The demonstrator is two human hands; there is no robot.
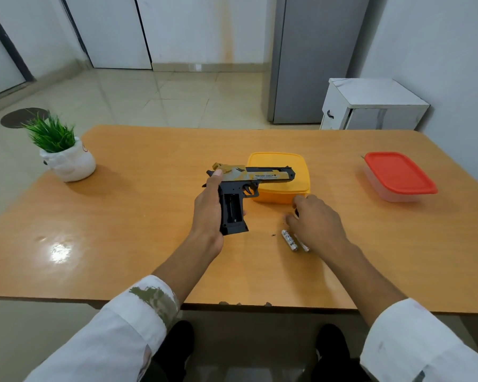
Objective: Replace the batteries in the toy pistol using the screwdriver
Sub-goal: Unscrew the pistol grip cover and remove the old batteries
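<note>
The toy pistol (255, 176) is being held above the table (149, 216) by the left hand (207, 210). The black grip is being gripped by the curled fingers, and the thumb is being pressed against the rear of the yellow-and-black slide. The barrel is being pointed to the right, across the front of the yellow container (282, 161) that is standing just behind it. The battery compartment (231, 208) in the side of the grip is being shown uncovered, facing the camera; what is inside the dark recess cannot be made out.

The right hand (315, 219) is being held palm down, low over the table, just in front of the yellow container. Its fingers are being bent downward around a small dark object (296, 213), which is largely hidden. Whether that object is being pinched or merely touched cannot be told, nor can the object be identified.

Two batteries (289, 239), white with dark print, are lying side by side on the table, beside and partly under the right wrist. A small dark speck (273, 235) is lying just left of them.

A clear container with a red lid (398, 172) is standing at the far right of the table, and a potted plant (64, 153) at the far left. White sleeves are being worn on both arms.
</note>
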